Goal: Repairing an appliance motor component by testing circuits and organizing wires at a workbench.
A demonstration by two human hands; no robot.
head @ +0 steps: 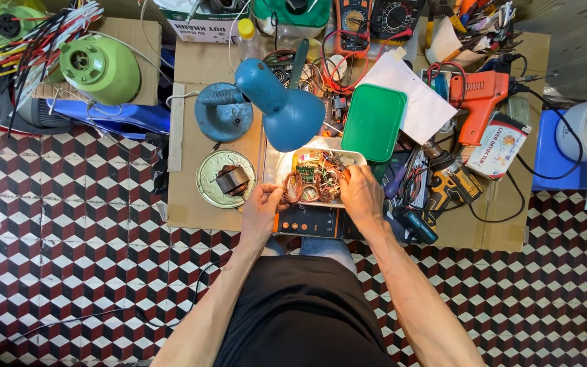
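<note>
A white tray (272,166) sits lit under a blue desk lamp (287,109), filled with copper wire coils, a small green circuit board (305,170) and loose parts. My left hand (261,204) is at the tray's left front corner, fingers curled on a copper coil (292,187). My right hand (359,192) rests on the tray's right edge, fingertips pinching among the wires; what it grips is too small to make out. Under the tray lies a black device with orange dials (310,222).
A round metal tin holding a motor stator (226,179) lies left of the tray. A green lid (374,122), white paper, an orange glue gun (478,102), multimeters (375,20), a drill (448,189) and tangled wires crowd the cardboard-covered table (185,204). A green fan motor (101,68) sits far left.
</note>
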